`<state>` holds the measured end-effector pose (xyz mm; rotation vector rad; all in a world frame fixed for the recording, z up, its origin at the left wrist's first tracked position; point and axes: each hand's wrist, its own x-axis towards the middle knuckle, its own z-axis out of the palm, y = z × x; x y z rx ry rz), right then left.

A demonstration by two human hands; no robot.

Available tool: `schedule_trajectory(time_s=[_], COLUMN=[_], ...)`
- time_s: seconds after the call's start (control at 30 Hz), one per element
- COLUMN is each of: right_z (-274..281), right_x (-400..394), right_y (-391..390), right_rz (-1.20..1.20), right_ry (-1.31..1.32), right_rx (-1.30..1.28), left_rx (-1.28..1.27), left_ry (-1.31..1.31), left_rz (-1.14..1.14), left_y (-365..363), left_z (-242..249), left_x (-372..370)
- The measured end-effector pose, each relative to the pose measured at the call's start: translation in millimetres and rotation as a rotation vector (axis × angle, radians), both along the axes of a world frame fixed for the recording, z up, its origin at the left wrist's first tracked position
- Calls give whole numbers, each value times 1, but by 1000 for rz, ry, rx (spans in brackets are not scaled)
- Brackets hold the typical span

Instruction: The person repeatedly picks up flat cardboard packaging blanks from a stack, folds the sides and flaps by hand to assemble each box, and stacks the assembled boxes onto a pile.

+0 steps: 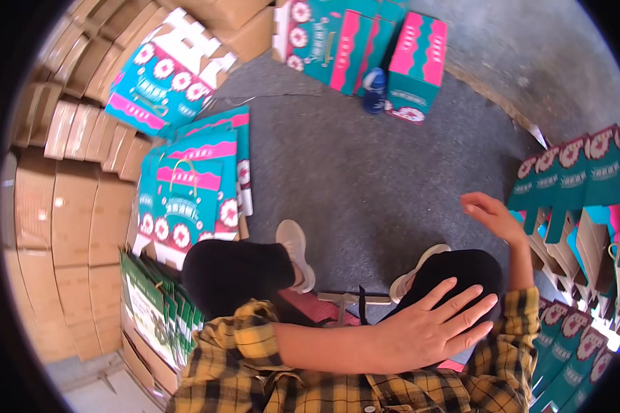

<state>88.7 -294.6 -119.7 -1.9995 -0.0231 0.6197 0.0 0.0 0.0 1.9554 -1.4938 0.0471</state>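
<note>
My left hand [427, 330] lies across my lap with its fingers spread over the dark-trousered knee at the right, palm down and holding nothing. Beyond that knee, my right hand [492, 215] is raised above the grey floor, near the stacked teal cartons [561, 179] on the right. Its fingers are stretched out and partly bent, with nothing visible in them. The hands are apart, and my forearms appear crossed: the left-side arm reaches to the right.
Flattened teal and pink boxes [186, 196] stand at the left beside green packages [151, 303]. Brown cartons [69, 220] are stacked behind them. At the top, a teal and pink box [415, 65] stands by a blue bottle [374, 91] on the grey floor [337, 165].
</note>
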Motion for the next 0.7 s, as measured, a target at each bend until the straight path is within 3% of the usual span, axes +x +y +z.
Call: schedule_trajectory(time_s=[0.07,0.1,0.17,0.23,0.3,0.33,0.4,0.43,0.47,0.5,0.53,0.57,0.6,0.63,0.7], right_z=[36,59,96,122,150,156,165,163,160,158,153,147,141,134,120], right_x=[4,-33,-42,-52,-63,-66,-71,-72,-72,-72,-70,-68,-68,-68,-66], right_y=[-22,48,56,69,94,102,123,131,138,143,147,150,152,151,143], right_rz=[34,0,-15,-47,-59,-16,53,76,110,141,154,165,180,189,175], right_ry=[-61,-61,-114,-171,-151,-190,-230,-228,-209,-193,-163,-168,-102,-36,-31], right_rx=[-71,-6,-24,-53,-107,-132,-169,-166,-186,-213,-244,-254,-285,-318,-309], left_rx=[-82,-18,-2,-167,-323,-380,-175,-231,44,153,-30,-42,-212,-382,-786], left_ry=[142,213,179,285,513,474,386,445,417,507,429,439,646,851,1227], left_rz=[23,49,329,806,1226,1318,1610,1744,1824,1957,2172,2180,2152,2097,2237], left_y=[13,103,167,235,324,370,476,498,549,542,571,593,610,606,580], left_z=[19,62,66,42,-28,-74,-200,-233,-299,-301,-376,-410,-433,-427,-393], left_x=[25,14,34,43,57,57,31,7,-18,-38,-63,-84,-104,-105,-99])
